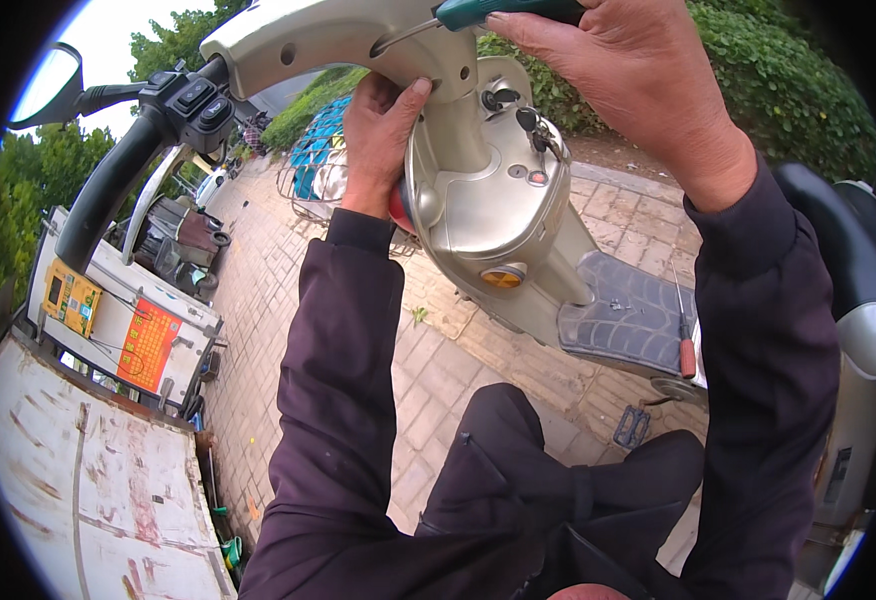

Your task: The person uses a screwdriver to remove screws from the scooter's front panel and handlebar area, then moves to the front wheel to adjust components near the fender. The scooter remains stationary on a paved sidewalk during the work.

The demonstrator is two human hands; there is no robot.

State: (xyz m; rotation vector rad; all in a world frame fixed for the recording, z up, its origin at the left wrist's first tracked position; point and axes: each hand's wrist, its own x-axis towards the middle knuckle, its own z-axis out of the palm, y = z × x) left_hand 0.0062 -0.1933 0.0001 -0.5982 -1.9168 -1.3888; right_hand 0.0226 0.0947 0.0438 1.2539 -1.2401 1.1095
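Note:
My right hand (638, 85) is closed around the green handle of a screwdriver (466, 14). Its metal shaft slants left, and the tip enters a recess in the beige handlebar cover (318, 38) of an electric scooter. Below that, my left hand (383, 135) grips the underside of the cover by the steering column, thumb against the plastic and fingertips hidden behind it. Keys (530, 120) hang at the beige front panel (488, 200). A second screwdriver (686, 345), red-handled, leans on the scooter's dark footboard (623, 300), where small metal bits, likely screws, lie.
To the left stick out the black handlebar grip (108, 190) and a mirror (48, 88). A wire basket (308, 165) holds blue and white items beyond my left hand. A white cart (98, 480) stands at left on the brick paving (258, 300). Hedges (778, 70) grow behind the scooter.

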